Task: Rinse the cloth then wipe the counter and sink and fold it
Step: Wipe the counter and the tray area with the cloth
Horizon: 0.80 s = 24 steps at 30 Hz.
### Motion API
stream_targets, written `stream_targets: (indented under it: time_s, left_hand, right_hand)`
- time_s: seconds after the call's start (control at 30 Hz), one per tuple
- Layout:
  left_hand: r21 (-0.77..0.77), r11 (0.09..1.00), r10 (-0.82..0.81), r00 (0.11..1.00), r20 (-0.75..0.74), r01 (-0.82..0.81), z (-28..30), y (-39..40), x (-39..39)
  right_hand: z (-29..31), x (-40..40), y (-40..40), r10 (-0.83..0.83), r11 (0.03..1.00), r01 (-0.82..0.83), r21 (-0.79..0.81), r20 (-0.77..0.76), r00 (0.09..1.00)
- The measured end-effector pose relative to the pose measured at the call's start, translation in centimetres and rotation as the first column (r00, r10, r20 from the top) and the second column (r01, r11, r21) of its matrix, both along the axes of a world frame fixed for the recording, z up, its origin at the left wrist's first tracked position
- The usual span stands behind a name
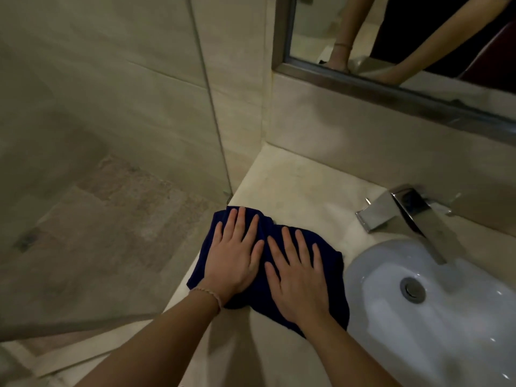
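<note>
Item: dark blue cloth [329, 255], spread flat on the tabletop [301, 191], just left of the sink [371, 263].
Hands: my left hand [234, 261] and right hand [298, 280] lie side by side on it, fingers straight, palms pressing down, grasping nothing.
Step, as I judge it: either wiping the tabletop or smoothing the cloth for folding; I cannot tell which.
Next: if folding, I lift the edge farthest from the sink and bring it across.
Also present: faucet [405, 213] behind the sink.

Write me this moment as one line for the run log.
stage: cloth on counter | left hand: flat on dark blue cloth | right hand: flat on cloth | counter | sink: right of cloth | faucet: no water seen
</note>
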State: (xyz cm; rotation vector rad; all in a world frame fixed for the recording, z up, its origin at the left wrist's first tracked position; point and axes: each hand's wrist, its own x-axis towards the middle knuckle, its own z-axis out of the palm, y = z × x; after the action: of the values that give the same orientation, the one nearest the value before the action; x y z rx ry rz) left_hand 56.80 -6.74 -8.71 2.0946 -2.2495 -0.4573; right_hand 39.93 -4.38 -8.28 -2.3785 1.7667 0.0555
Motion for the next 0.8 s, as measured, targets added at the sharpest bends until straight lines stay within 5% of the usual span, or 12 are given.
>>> stream_targets:
  time_s: [0.8]
  left_hand:
    - [-0.034, 0.998, -0.047, 0.998, -0.038, 0.045, 0.0, -18.8, -3.5]
  right_hand:
    - [-0.1, -2.6, -17.9, -0.211, 0.976, 0.210, -0.055, -0.006, 0.977]
